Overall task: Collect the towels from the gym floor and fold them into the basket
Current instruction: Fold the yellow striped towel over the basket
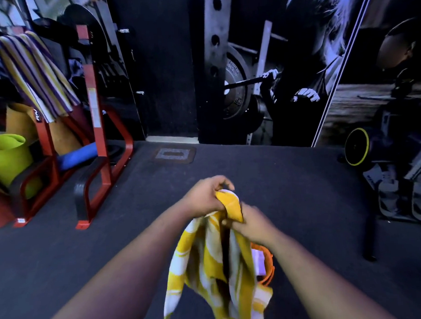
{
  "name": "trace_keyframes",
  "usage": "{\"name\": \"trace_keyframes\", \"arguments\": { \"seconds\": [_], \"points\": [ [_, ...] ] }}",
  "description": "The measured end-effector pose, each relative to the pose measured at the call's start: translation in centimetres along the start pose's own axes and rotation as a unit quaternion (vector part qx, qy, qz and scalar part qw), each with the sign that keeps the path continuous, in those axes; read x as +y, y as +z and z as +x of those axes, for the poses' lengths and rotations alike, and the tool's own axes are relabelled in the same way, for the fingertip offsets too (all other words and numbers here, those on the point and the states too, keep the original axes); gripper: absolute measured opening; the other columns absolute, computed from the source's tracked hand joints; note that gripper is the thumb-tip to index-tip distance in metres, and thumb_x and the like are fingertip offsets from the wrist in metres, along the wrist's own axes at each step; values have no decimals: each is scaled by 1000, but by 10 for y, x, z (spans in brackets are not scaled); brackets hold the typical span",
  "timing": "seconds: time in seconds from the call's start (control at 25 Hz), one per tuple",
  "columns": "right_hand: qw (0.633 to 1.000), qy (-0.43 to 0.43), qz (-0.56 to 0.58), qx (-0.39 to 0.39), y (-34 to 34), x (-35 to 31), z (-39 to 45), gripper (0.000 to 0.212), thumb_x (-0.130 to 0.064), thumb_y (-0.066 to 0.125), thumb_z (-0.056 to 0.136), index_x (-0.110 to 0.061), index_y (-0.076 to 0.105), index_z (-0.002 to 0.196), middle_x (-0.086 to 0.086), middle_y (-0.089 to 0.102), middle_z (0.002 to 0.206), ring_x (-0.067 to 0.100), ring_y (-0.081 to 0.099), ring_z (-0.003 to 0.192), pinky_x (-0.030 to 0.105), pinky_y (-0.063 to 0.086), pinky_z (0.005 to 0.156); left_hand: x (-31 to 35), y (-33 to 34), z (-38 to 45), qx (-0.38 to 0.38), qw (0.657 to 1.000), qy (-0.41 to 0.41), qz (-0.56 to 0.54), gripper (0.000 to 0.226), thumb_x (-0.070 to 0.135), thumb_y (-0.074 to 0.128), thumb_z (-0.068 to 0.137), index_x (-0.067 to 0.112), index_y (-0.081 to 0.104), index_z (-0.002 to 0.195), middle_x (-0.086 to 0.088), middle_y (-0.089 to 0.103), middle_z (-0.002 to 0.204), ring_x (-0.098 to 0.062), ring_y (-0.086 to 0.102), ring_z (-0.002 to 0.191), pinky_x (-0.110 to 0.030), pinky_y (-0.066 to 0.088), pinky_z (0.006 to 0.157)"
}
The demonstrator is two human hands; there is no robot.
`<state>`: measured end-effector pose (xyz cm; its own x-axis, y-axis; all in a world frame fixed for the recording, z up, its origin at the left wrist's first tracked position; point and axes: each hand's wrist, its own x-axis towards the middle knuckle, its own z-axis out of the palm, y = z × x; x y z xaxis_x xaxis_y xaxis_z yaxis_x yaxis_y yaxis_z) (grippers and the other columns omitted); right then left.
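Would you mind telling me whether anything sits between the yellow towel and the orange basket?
Nothing visible does: the towel, held by both hands, hangs directly over the basket and hides most of it.

Two bare forearms, no sleeves in view, bare left hand, bare right hand, no gloves, rings or watch

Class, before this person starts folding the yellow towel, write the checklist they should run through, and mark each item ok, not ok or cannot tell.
1. Left hand has a grip on the yellow towel: ok.
2. Right hand has a grip on it too: ok.
3. Towel clear of the floor: ok.
4. Towel spread flat for folding: not ok, it hangs bunched.
5. Orange basket within reach below: ok.
6. Room left in the basket: cannot tell.
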<state>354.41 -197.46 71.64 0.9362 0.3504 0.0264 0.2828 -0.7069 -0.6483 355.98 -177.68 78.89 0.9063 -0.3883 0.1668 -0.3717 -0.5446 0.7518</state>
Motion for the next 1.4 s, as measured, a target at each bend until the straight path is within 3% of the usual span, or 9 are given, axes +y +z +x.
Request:
{"name": "trace_keyframes", "arguments": {
  "seconds": [0.08, 0.2, 0.44, 0.56, 0.64, 0.88, 1.04, 1.16, 1.4],
  "points": [
    [998, -1, -20, 60, -9, 1, 2, 12, -29, 63, 80, -25, 62, 92, -1, 72, 92, 27, 69, 93, 40, 52, 72, -12, 4, -1, 9, 988, -28, 152, 45, 23, 74, 71, 29, 60, 113, 2, 74, 98, -17, 69, 88, -34, 56, 74],
    [985, 7, 96, 146, -19, 12, -7, 18, -20, 52, 75, -36, 59, 81, -12, 68, 81, 14, 67, 84, 34, 50, 72, -53, 4, -17, -55, 943, -124, 305, 25, 30, 59, 72, 22, 61, 96, -6, 71, 97, -30, 68, 93, -35, 52, 70],
    [971, 40, 158, 176, -11, 30, -13, 58, -5, 64, 81, -39, 51, 126, -7, 68, 105, 13, 67, 99, 33, 52, 88, -61, 14, -33, 55, 958, -173, -222, 24, 35, 65, 83, 11, 63, 86, -2, 61, 76, -12, 56, 68, -32, 43, 66],
    [987, -25, 157, 16, 1, 2, -8, 74, -35, 82, 77, -38, 41, 139, 0, 63, 85, 6, 60, 73, 29, 47, 69, -31, 26, -19, 73, 989, -97, -82, 33, 43, 65, 80, 9, 63, 79, 4, 60, 68, -8, 52, 63, -31, 43, 62],
    [997, -21, 66, 43, 0, -2, -3, 40, -53, 71, 77, -35, 59, 110, -6, 64, 76, 9, 59, 68, 34, 48, 66, -25, 21, -12, 103, 991, -88, -3, 28, 45, 69, 75, 18, 68, 80, 7, 67, 70, -7, 59, 65, -33, 48, 64],
    [986, 43, 32, 160, -31, 20, -1, 13, -18, 58, 92, -25, 69, 93, -6, 72, 89, 18, 66, 87, 36, 51, 78, -79, -2, -33, -33, 934, -134, 330, 22, 41, 61, 89, 26, 66, 103, 0, 71, 107, -25, 66, 102, -36, 53, 79],
    [945, 135, 154, 256, -42, 31, -2, 18, -25, 55, 86, -18, 61, 72, 1, 65, 76, 29, 63, 83, 42, 48, 75, -126, 3, -70, -22, 972, -198, 121, 13, 23, 54, 101, 17, 63, 94, -5, 65, 95, -22, 63, 93, -36, 46, 80],
    [960, 153, 118, 205, -34, 23, -8, 7, -15, 67, 88, -20, 64, 85, 0, 67, 77, 26, 64, 79, 36, 44, 68, -115, 10, -69, 114, 983, -146, -11, 22, 36, 50, 95, 22, 51, 77, 10, 51, 75, -6, 49, 71, -34, 40, 72],
    [999, 13, 37, -7, -5, -24, -8, 69, -44, 84, 77, -48, 49, 136, -21, 59, 64, -1, 55, 60, 20, 43, 57, -32, 17, -27, 59, 998, -17, -13, 20, 54, 70, 85, 43, 63, 70, 17, 54, 59, 1, 47, 57, -26, 37, 56]
  ]
}}
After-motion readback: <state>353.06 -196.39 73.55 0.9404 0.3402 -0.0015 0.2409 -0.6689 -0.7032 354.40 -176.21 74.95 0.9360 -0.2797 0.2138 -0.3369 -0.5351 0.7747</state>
